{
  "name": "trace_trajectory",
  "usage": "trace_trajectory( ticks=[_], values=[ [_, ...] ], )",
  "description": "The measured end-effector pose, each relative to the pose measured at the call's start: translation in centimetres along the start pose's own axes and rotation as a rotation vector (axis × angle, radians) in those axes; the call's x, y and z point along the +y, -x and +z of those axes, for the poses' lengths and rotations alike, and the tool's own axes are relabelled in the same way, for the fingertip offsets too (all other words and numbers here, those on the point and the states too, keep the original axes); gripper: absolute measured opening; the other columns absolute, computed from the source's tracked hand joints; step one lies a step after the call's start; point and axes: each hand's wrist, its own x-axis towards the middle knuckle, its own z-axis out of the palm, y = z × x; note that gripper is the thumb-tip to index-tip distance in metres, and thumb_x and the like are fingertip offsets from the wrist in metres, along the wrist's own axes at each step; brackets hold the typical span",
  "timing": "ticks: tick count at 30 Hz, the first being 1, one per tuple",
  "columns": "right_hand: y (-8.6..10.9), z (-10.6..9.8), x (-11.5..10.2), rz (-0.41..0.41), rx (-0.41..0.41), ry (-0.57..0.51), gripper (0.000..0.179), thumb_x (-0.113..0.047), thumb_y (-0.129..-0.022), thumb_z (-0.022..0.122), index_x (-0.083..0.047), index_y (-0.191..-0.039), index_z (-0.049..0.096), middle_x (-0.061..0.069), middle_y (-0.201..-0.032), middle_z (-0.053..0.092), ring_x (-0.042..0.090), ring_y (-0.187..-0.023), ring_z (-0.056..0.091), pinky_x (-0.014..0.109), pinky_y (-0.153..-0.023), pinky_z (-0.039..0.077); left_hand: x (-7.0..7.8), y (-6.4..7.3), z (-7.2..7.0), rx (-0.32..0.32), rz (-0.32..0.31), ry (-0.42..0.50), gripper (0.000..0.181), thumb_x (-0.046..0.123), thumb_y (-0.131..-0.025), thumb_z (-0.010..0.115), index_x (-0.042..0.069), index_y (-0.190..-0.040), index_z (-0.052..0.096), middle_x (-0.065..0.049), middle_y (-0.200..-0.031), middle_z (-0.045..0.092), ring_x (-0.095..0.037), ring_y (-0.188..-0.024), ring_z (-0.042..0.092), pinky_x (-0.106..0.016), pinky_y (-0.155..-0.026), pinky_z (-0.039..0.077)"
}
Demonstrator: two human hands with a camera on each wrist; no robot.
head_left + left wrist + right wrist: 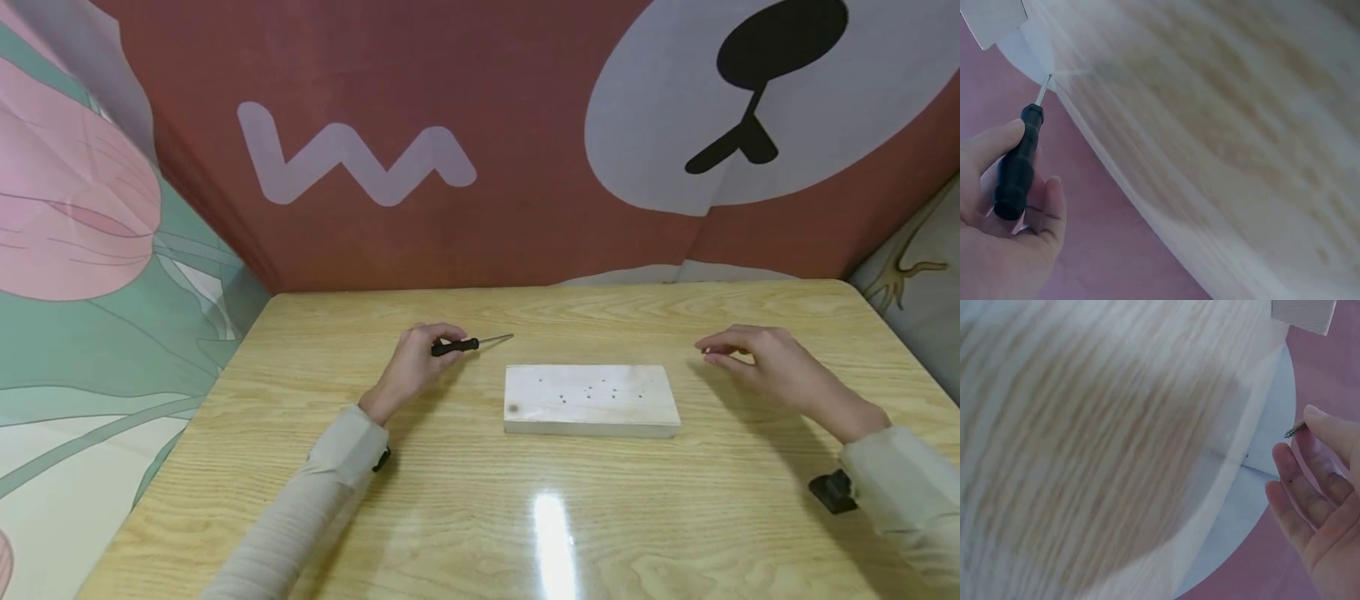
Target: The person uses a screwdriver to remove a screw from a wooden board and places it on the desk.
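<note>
My left hand (416,358) grips a screwdriver (455,347) by its black handle, the thin metal shaft pointing right over the table. In the left wrist view the thumb lies along the screwdriver handle (1017,169). Off to the right, my right hand (772,367) pinches a small screw (1295,430) between thumb and fingers; its threaded tip sticks out in the right wrist view. Between the hands a pale wooden block (592,404) lies flat on the table, with several small dark holes or marks on top and a dark knot at its left front corner. Neither hand touches the block.
The wood-grain table (450,517) has a glossy light reflection near its front. Behind it hangs a reddish-brown cloth (525,225) with a cartoon face, and a floral cloth (75,350) is at the left. A dark wrist mount (832,492) shows beneath the right sleeve.
</note>
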Motion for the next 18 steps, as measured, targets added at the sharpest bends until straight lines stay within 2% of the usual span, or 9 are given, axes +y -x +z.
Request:
trace_trajectory(
  ticks=[5, 9, 12, 18],
  values=[
    [-0.1, 0.0, 0.2, 0.038, -0.061, -0.004, 0.023, -0.004, -0.086, 0.075, -0.006, -0.109, 0.075, 0.001, -0.094, 0.073, 0.011, -0.08, 0.066, 0.032, -0.065, 0.057, -0.2, -0.2, 0.0, -0.051, -0.02, -0.039, 0.027, 0.004, -0.088, 0.074, 0.005, -0.115, 0.073, -0.01, -0.113, 0.074, -0.026, -0.097, 0.061, -0.038, -0.082, 0.056],
    [-0.2, 0.1, 0.4, 0.062, -0.102, -0.021, 0.021, -0.004, -0.088, 0.072, -0.006, -0.109, 0.075, 0.002, -0.093, 0.072, 0.006, -0.077, 0.063, 0.023, -0.06, 0.052, -0.3, -0.3, 0.1, -0.1, -0.037, -0.031, 0.025, 0.004, -0.089, 0.073, 0.006, -0.114, 0.074, -0.011, -0.12, 0.072, -0.027, -0.106, 0.065, -0.037, -0.085, 0.059],
    [-0.2, 0.3, 0.7, 0.05, -0.107, -0.04, 0.021, -0.002, -0.088, 0.072, -0.006, -0.108, 0.075, 0.002, -0.093, 0.072, 0.0, -0.074, 0.059, 0.021, -0.056, 0.048, -0.3, -0.4, 0.2, -0.134, -0.045, -0.025, 0.024, 0.004, -0.089, 0.072, 0.007, -0.113, 0.074, -0.013, -0.121, 0.071, -0.026, -0.108, 0.067, -0.035, -0.085, 0.06],
    [-0.1, 0.9, 1.2, -0.005, -0.074, -0.085, 0.023, 0.002, -0.082, 0.076, -0.008, -0.103, 0.077, -0.002, -0.09, 0.073, -0.004, -0.076, 0.062, 0.02, -0.061, 0.054, -0.4, -0.4, 0.2, -0.209, -0.117, -0.015, 0.023, 0.008, -0.092, 0.071, 0.012, -0.114, 0.074, -0.008, -0.119, 0.071, -0.018, -0.084, 0.062, -0.027, -0.066, 0.051]
  ],
)
